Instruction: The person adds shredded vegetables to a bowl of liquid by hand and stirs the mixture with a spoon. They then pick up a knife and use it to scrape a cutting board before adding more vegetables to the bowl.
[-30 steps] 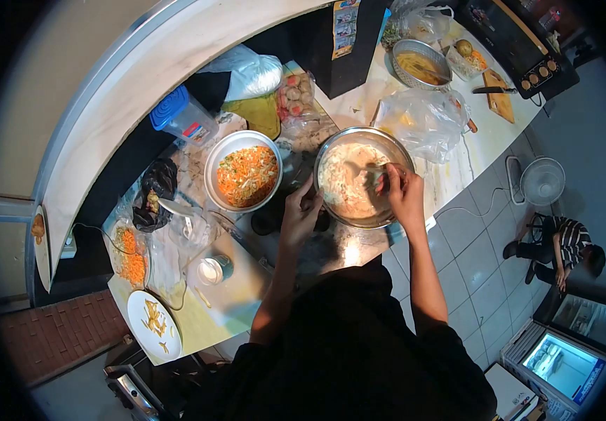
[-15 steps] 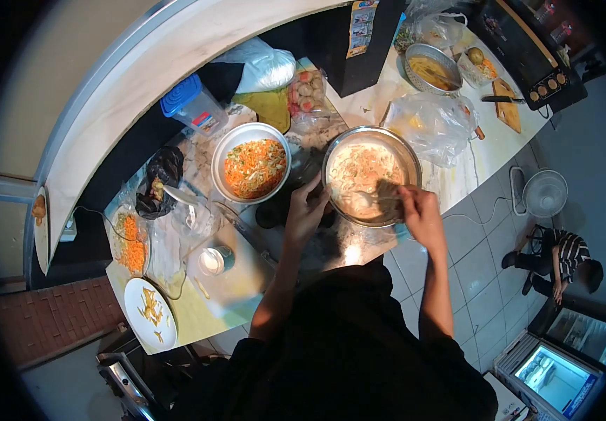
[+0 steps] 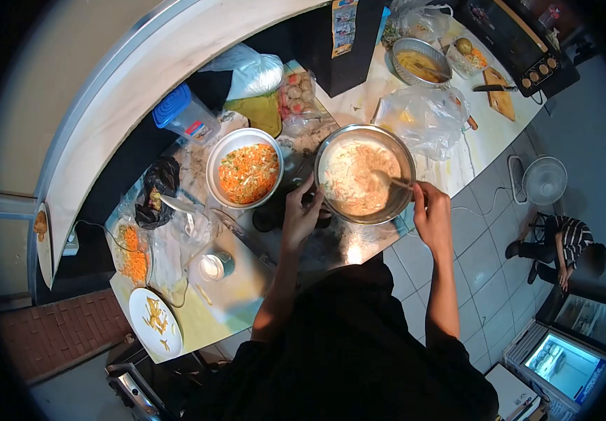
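Observation:
A metal mixing bowl (image 3: 407, 151) stands on the counter in front of me. It holds a creamy batter (image 3: 348, 165) with orange and green shreds through it. My left hand (image 3: 301, 219) grips the bowl's left rim between thumb and fingers. My right hand (image 3: 433, 216) is closed around the handle of a spoon (image 3: 394, 182) at the bowl's right side. The spoon's head sits in the batter. Left of the bowl is a white bowl (image 3: 211, 172) of shredded carrot and other chopped vegetables (image 3: 249, 173).
A clear plastic bag (image 3: 425, 130) and a metal pan (image 3: 395, 62) lie beyond on the right. A knife (image 3: 494, 88) rests across a cutting board (image 3: 501, 105). To the left are a jar (image 3: 215, 267) and a white plate (image 3: 155, 342). A person (image 3: 562, 249) sits at far right.
The spoon has moved through the batter, and its handle now points more to the right. My right hand has shifted slightly right. My left hand stays at the rim.

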The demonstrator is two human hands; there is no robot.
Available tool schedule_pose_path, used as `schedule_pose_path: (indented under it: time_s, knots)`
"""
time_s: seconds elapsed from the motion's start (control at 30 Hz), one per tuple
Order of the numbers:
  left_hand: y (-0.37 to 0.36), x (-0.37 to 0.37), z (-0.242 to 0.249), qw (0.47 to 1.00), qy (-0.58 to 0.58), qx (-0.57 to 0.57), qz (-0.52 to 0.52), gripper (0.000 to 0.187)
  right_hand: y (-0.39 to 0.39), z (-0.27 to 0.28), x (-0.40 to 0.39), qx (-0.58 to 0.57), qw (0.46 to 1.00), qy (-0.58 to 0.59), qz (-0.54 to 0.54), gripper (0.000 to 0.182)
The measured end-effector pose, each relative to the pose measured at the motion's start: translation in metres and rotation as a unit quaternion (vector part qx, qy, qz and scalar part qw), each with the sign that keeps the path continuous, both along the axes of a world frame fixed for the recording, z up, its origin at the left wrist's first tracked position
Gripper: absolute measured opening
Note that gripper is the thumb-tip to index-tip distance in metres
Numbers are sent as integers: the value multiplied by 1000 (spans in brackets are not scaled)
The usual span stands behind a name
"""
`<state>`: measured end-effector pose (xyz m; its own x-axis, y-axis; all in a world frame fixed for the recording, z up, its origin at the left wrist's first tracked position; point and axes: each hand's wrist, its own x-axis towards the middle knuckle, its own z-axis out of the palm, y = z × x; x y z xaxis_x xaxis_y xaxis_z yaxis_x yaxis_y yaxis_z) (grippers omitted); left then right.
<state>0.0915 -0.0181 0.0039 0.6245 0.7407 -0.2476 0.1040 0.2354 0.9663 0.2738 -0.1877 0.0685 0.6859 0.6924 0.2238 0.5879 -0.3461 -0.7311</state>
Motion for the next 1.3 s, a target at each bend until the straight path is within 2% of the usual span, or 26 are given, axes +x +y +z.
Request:
schedule_pose_path:
  time_s: [0.13, 0.2, 0.37, 0.43, 0.5, 0.53, 0.67, 0.8, 0.93, 1.0, 1.17, 1.3]
  knots:
    - [0, 0, -2, 1000, -17, 11, -8, 48, -7, 1, -17, -27, 996, 56, 69, 23]
    - [-1, -1, -4, 999, -16, -30, -4, 50, 0, 5, -23, -22, 994, 75, 72, 23]
    - [-1, -2, -5, 999, -19, -26, -12, 50, 8, 1, -7, 33, 990, 131, 29, 22]
    - [0, -3, -4, 1000, -19, -21, -10, 49, 7, -1, 4, 46, 994, 93, 20, 22]
    - [1, -2, -3, 1000, -9, -12, -10, 48, 5, 0, 15, 59, 997, 16, -40, 22]
    - [1, -2, -3, 1000, -11, -11, -8, 48, 1, -7, 21, 56, 997, 20, -56, 21]
    - [1, -2, 0, 1000, -3, -14, -13, 48, -14, -13, 15, 15, 999, -42, -14, 26]
    - [0, -2, 4, 999, -29, -25, -17, 49, -17, -2, -12, -45, 999, 6, 22, 27]
    - [1, -1, 4, 999, -12, -43, -16, 48, 2, -25, -37, -26, 996, 79, 42, 28]
    - [1, -2, 1, 999, -14, -41, -15, 48, 18, -31, -38, -6, 990, 137, 16, 28]
    - [-2, -2, 3, 1000, -15, -24, -6, 48, 36, -36, -18, 43, 996, 72, 12, 27]
    - [-1, -1, 5, 1000, -12, -24, -8, 48, 21, -13, -10, 21, 994, 61, 92, 25]
